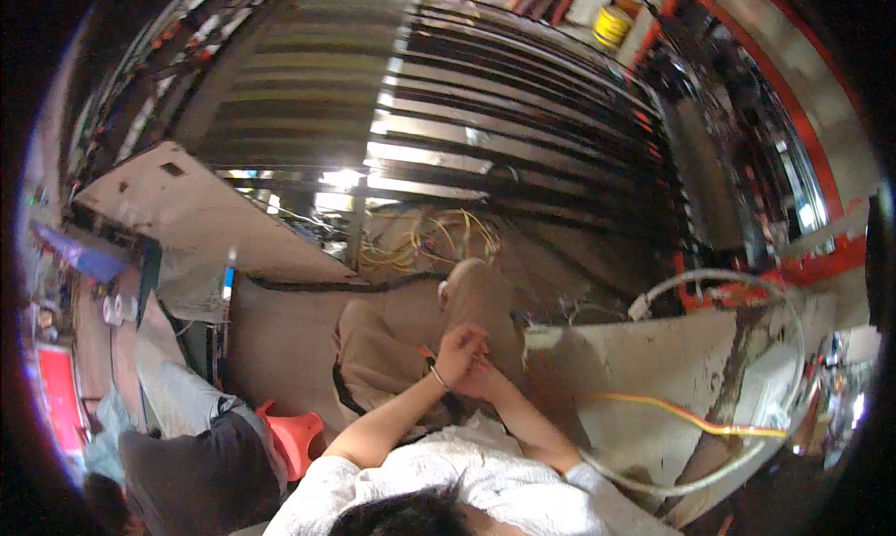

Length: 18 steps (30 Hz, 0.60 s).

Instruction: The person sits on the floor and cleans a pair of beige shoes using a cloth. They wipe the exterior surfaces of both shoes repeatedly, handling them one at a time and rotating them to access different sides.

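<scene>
My left hand (458, 354) and my right hand (479, 380) meet over my lap, against the brown trousers (378, 357); which arm ends in which hand is hard to settle where they overlap. A thin band (439, 378) circles one wrist. The fingers look bent and close together, and blur hides whether a small thing sits between them. Beyond my knees lies a tangle of yellow wires (462, 238) on the floor.
Metal bars (518, 109) stand ahead. A tan panel (210, 221) leans at left. A person in a dark top (203, 473) sits beside a red plastic stool (297, 438). At right, a white cable (798, 340) and a yellow-red wire (693, 417) cross a worn board (630, 368).
</scene>
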Each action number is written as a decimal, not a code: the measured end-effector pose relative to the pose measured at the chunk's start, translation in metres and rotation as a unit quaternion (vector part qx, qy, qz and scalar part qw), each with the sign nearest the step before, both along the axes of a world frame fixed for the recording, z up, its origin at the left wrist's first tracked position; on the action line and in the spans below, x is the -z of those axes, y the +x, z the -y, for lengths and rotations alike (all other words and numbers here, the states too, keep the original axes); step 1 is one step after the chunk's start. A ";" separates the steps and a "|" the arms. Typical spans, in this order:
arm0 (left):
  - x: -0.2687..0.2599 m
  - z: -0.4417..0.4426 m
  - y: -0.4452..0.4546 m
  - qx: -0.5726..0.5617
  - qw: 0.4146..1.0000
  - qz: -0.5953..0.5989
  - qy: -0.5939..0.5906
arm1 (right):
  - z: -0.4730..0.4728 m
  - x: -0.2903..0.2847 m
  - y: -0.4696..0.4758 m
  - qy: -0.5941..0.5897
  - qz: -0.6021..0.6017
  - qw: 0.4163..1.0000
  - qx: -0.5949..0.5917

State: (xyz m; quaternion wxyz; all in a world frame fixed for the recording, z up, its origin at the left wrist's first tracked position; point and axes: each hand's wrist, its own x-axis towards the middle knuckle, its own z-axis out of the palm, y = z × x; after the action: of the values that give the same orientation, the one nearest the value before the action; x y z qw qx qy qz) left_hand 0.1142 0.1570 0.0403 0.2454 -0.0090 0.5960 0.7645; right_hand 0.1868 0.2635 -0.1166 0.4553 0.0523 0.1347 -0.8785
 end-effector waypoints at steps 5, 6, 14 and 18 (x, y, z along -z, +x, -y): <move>0.002 -0.002 0.000 -0.009 0.998 -0.039 -0.044 | 0.010 0.010 -0.001 -0.044 -0.004 0.998 0.043; 0.002 -0.003 0.000 -0.005 1.000 0.017 -0.019 | 0.013 0.010 -0.003 -0.053 -0.006 0.997 0.052; -0.002 -0.007 -0.003 -0.001 0.999 0.043 0.020 | 0.030 0.009 -0.021 -0.089 -0.051 0.989 0.102; -0.006 -0.006 -0.003 0.005 0.998 0.066 0.014 | 0.029 0.017 -0.016 -0.019 -0.112 0.987 0.115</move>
State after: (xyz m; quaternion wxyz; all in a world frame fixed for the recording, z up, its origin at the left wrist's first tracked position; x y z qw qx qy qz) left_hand 0.1116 0.1630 0.0465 0.2878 -0.0529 0.5675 0.7697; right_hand 0.1712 0.2346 -0.1334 0.3345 -0.0404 0.1611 -0.9276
